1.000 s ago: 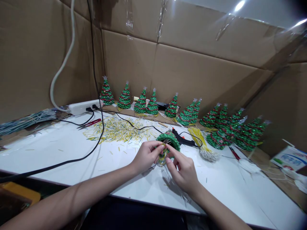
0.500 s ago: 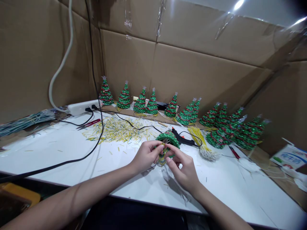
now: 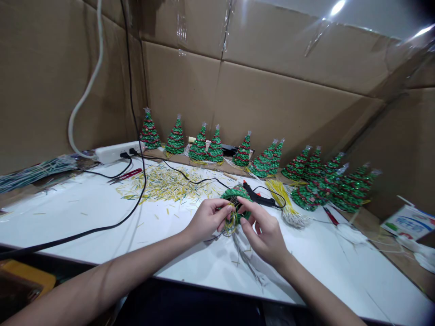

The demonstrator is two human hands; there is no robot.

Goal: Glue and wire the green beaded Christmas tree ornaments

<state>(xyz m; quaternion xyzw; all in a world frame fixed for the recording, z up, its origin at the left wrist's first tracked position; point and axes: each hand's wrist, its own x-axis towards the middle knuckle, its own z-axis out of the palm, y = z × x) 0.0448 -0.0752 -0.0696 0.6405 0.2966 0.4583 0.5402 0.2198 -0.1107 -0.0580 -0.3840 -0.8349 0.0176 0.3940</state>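
Note:
A small green Christmas tree (image 3: pixel 230 193) lies on its side in front of me, its hollow base turned my way. Thin yellow and grey wires (image 3: pixel 229 231) spill out of the base onto the white tabletop. My left hand (image 3: pixel 205 222) is closed in a pinch on the yellow wires at the opening. Over the right side of that base, my right hand (image 3: pixel 267 232) has thumb and forefinger spread apart, the fingertips close to the rim and wires. Whether they touch is unclear.
Behind the tree lies a black glue gun (image 3: pixel 260 197) beside a bundle of yellow wires (image 3: pixel 280 192). Wire clippings (image 3: pixel 170 183) cover the table at left, near red-handled tweezers (image 3: pixel 125 175). Several finished trees (image 3: pixel 215 147) line the back. A power strip (image 3: pixel 113 152) stands left.
My right hand's fingers have moved off the pinch point and spread, shifting slightly right and up toward the tree's base. My left hand stays pinched in place.

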